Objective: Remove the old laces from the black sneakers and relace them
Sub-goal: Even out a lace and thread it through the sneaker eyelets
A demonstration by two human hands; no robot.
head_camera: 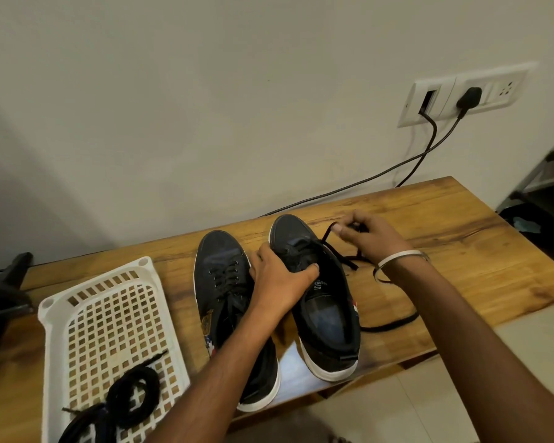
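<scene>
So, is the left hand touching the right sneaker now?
Touching. The head view shows the left hand resting on the right sneaker, its thumb over the laced part near the tongue, steadying it.

A wooden table (445,231) carries two black sneakers (234,302) side by side at its middle, a white basket (109,302) at near left (coiled laces inside), and a loose lace (394,324) trailing right.
</scene>
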